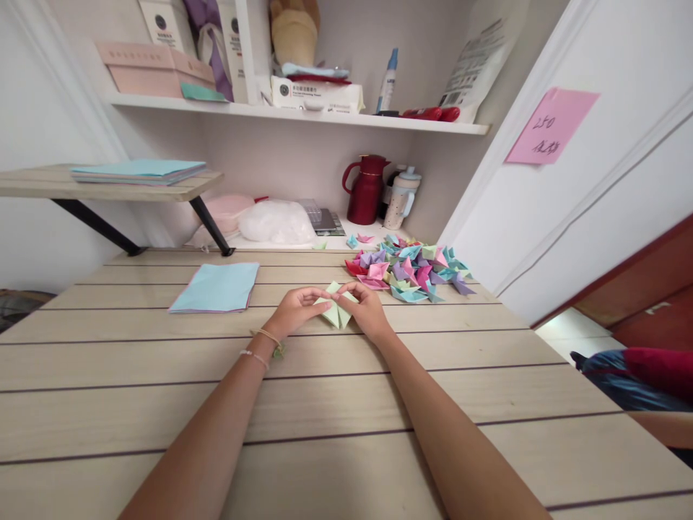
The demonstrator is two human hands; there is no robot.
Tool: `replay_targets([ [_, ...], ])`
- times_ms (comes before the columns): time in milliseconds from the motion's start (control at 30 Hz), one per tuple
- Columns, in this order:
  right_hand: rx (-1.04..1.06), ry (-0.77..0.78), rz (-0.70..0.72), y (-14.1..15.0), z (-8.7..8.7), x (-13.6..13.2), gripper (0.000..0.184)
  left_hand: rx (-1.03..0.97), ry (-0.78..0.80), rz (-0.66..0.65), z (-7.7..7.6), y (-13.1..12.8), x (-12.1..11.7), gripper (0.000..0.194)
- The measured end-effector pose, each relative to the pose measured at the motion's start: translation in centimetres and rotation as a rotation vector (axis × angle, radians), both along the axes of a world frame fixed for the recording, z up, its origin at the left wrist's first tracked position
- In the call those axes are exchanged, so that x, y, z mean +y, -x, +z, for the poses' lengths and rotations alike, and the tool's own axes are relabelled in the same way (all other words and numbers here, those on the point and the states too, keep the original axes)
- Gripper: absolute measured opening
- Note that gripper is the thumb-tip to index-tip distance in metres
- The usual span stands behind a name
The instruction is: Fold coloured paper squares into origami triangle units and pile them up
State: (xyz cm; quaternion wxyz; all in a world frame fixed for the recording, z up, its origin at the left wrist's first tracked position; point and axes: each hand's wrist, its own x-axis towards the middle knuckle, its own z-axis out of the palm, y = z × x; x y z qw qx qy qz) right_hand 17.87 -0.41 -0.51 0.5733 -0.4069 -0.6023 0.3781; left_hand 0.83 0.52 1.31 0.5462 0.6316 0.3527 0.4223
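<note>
Between my two hands is a pale green sheet of folded origami paper (pixel 336 315), held just over the table with creases and flaps showing. My left hand (pixel 299 309) pinches its left side between thumb and fingers. From the right, my right hand (pixel 368 312) grips the other side, its thumb near the paper's middle. Just beyond my right hand lies a heap of folded paper boats (pixel 403 269) in pink, blue, purple, green and red. To the left of my left hand rests a stack of square paper (pixel 216 287) with a light blue sheet on top.
A raised wooden shelf (pixel 32 182) on black legs stands at the left, carrying more coloured paper (pixel 138 170). At the back are a plastic bag (pixel 277 222), a dark red jug (pixel 364 191) and a tumbler (pixel 401 198). A pink note (pixel 553 126) sticks to the right wall.
</note>
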Motion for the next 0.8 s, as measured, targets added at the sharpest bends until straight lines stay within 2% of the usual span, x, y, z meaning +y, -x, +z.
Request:
replay_targets([
  [233,0.001,0.02,0.04,0.2,0.0,0.0,0.024,-0.027,0.031,0.09,-0.9,0.0,0.8,0.027],
  [367,-0.136,0.009,0.086,0.1,0.5,-0.6,0.024,-0.028,0.048,0.126,-1.1,0.1,1.0,0.027],
  [500,-0.245,0.091,0.132,0.0,0.9,-1.0,0.034,-0.051,0.056,0.151,-1.0,0.2,0.9,0.028],
  [700,-0.176,0.02,0.094,0.1,1.0,-0.8,0.025,-0.024,0.021,0.162,-0.5,0.1,0.8,0.032],
  [800,-0.114,0.052,0.053,0.1,0.6,-0.5,0.019,-0.009,0.016,0.1,-0.3,0.1,0.6,0.037],
])
